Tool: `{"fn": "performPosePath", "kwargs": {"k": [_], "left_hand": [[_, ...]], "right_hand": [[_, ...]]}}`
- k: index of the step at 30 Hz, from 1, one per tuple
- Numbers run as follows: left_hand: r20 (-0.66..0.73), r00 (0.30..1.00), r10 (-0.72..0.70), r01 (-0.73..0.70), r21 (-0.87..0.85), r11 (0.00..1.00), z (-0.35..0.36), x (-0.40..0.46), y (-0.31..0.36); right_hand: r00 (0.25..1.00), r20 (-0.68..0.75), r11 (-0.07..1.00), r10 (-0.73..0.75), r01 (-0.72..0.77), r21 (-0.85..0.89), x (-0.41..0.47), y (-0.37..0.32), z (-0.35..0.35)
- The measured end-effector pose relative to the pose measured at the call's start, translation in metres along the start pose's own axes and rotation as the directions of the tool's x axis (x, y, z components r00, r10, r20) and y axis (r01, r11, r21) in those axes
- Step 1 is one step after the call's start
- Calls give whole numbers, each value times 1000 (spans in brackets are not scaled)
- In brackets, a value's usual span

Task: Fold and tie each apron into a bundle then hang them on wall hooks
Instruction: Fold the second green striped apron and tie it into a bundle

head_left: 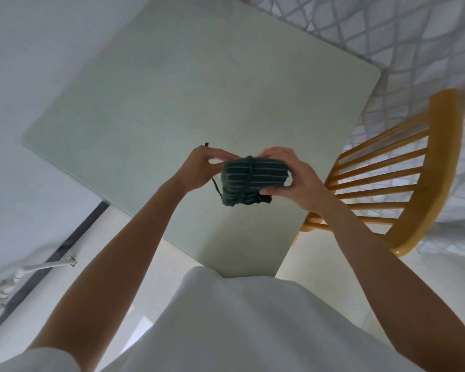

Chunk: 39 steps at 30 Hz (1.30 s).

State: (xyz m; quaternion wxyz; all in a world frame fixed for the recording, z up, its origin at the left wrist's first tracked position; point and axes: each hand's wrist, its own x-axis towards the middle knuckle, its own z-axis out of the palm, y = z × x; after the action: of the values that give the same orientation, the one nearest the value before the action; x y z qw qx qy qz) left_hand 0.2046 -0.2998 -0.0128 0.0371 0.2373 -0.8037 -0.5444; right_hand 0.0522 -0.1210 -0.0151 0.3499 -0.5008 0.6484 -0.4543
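My single wide-angle head camera looks steeply down from close above my outstretched forearms onto the pale green table (172,103), a wooden chair (414,183) at right.

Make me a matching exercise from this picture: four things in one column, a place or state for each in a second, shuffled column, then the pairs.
Things
1. apron bundle
2. left hand
3. wooden chair
4. table

Places or states
A. stands at the table's right edge
B. pale green, under the raised hands
C. dark with light stripes, tied with a string, held up in the right hand
D. pinches a loose string end

Pairs: 1-C, 2-D, 3-A, 4-B
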Motion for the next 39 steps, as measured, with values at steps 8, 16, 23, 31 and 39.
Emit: {"fn": "performPosePath", "kwargs": {"k": [8,16,23,31,39], "left_hand": [[-25,991,-128,119,-223,968,11,-16,5],[88,996,5,33,-424,905,-8,-41,-36],[304,951,-45,-102,452,886,-43,-33,-64],[-8,994,110,-75,681,728,-17,-32,-32],[-490,872,13,68,147,987,-9,-77,-45]], "right_hand": [[943,-177,837,281,-151,525,17,-36,25],[914,-278,857,295,-125,499,18,-48,40],[955,129,950,267,-238,-204,-4,-49,48],[947,-216,680,237,-321,-660,4,1,100],[714,-140,518,686,-345,783,33,-17,140]]}}
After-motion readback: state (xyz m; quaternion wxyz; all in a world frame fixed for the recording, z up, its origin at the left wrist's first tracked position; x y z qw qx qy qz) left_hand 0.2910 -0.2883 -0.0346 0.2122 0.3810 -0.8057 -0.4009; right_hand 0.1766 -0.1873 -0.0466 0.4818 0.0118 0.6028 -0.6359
